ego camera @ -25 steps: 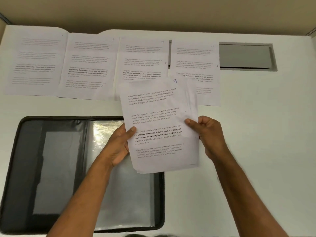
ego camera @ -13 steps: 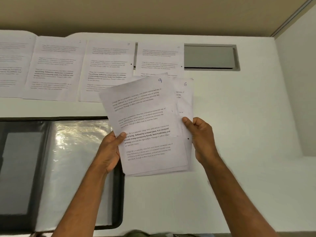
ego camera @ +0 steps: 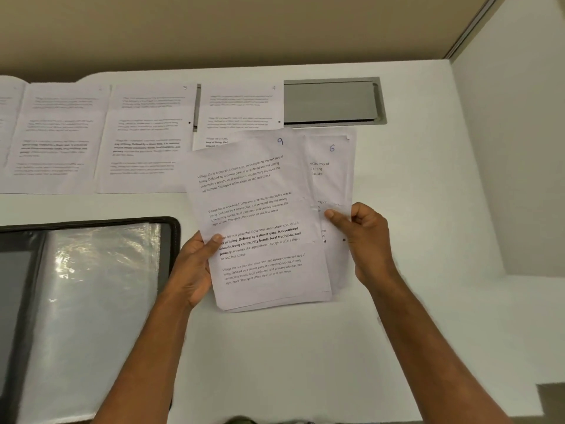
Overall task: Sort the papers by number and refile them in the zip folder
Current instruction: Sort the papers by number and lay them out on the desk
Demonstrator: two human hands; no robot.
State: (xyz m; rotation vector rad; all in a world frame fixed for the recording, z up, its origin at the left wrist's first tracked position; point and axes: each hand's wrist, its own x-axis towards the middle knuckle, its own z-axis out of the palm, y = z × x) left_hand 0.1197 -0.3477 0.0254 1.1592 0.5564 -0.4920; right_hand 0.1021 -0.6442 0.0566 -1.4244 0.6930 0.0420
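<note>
I hold a small stack of printed papers above the white desk. The top sheet marked 9 [ego camera: 260, 215] is gripped at its left edge by my left hand [ego camera: 195, 270]. Behind it, a sheet marked 6 [ego camera: 334, 172] is fanned out to the right, pinched at its edge by my right hand [ego camera: 363, 240]. Along the back of the desk lies a row of sorted sheets; the sheet marked 3 [ego camera: 146, 139] and the sheet marked 4 [ego camera: 241, 108] show their numbers. The open black zip folder [ego camera: 175, 240] with clear plastic sleeves [ego camera: 97, 286] lies at the left.
A grey metal cable hatch [ego camera: 333, 101] is set into the desk behind the held papers. A white side panel [ego camera: 513, 163] bounds the desk on the right and a beige wall [ego camera: 244, 29] at the back. Bare desk surface [ego camera: 412, 185] lies right of the papers.
The view has swung right, so the folder and sorted row sit further left. My right hand has pulled the sheet marked 6 out to the right from behind the 9 sheet.
</note>
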